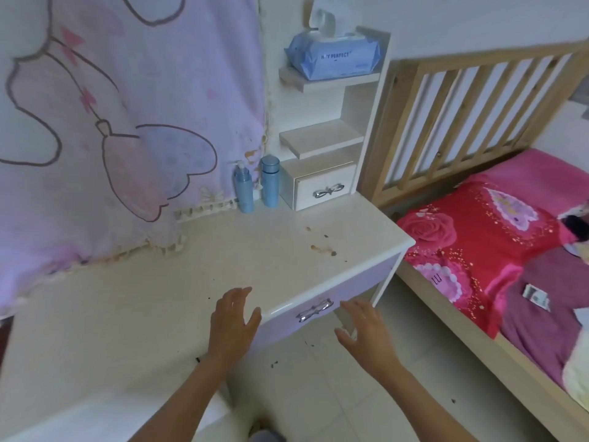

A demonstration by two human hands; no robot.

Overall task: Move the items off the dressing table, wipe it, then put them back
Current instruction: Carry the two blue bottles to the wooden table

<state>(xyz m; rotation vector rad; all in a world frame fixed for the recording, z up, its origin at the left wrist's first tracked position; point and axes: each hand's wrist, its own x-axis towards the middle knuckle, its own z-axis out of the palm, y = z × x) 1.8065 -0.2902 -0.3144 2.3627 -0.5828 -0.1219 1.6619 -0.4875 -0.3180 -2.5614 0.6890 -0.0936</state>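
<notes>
Two bare hands in shot: the left hand [234,317] and the right hand [363,330], fingertips a touch blurred. Each runs back into an uncovered arm, the left forearm [178,400] and the right forearm [424,406], skin showing right down to the bottom edge. Between the arms, low down, sits a small patch of grey-blue cloth [266,437]; which garment it is, can't tell.

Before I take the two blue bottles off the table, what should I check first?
1. Left hand empty: ok, open at the front edge of the table.
2. Right hand empty: ok, open.
3. Pump bottle and blue flask upright: ok, at the back.
4. Way to them free: ok.
5. Wipe in hand: not ok; the wipes pack sits on the top shelf.
6. Lids tight: cannot tell.
</notes>
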